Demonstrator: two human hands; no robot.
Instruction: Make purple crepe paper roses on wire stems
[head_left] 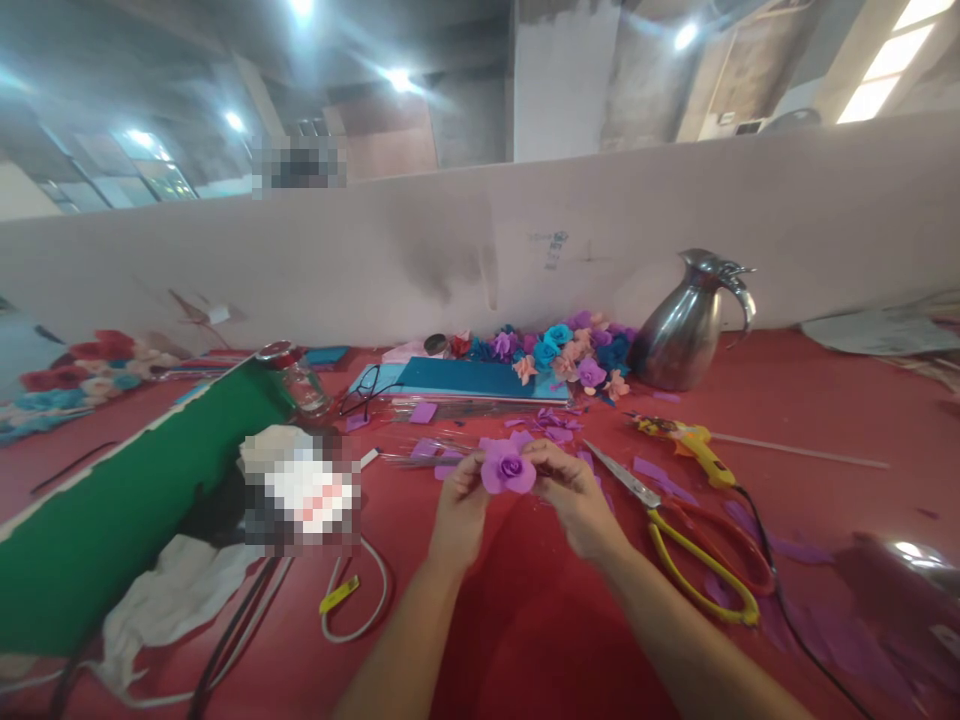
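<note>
Found purple flower (511, 467) pinched at opposite edges by left hand (463, 505) and right hand (581, 498), over the red table (517, 630); judged largely formed, with curled centre and outer petals in place, but cannot confirm any work left on the hidden underside.

My hands: two, my left hand (461, 505) and my right hand (581, 500)
In my grip: one purple flower (510, 468)
Flower heaps I see: two, the middle heap (574, 352) and the left heap (75, 375), blooms too crowded for me to count
Scissors (646, 492): one pair
Glue gun (701, 450): one
Metal jug (681, 335): one
Glass jar (304, 387): one
Eyeglasses (367, 382): one pair
Purple scraps (802, 550): many, overlapping, more than I can count
</note>
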